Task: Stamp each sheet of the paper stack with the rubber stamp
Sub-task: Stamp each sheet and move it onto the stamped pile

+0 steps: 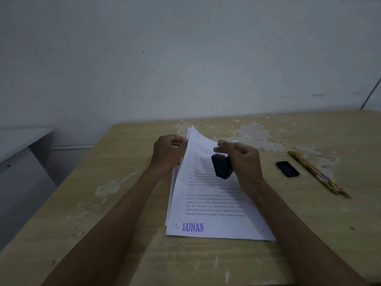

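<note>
Purple "LUNAS" mark point(193, 227) shows at 6 o'clock; left hand point(168, 153) pinches sheets point(208, 195) up, right hand point(244, 159) grips stamp point(221, 166), fingertips separating the next sheet.

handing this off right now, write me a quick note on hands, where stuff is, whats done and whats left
Left hand: grips the lifted left edge of the top sheets.
Right hand: holds the black rubber stamp above the page and pinches the sheet's far edge.
Paper stack: on the wooden table, in front of the person.
Done: the visible sheet bears a blue LUNAS mark at its near left corner.
Left: turn this sheet and stamp those under it; how many remain cannot be told.
Also right of the stack: a small black lid or pad and pencils.
</note>
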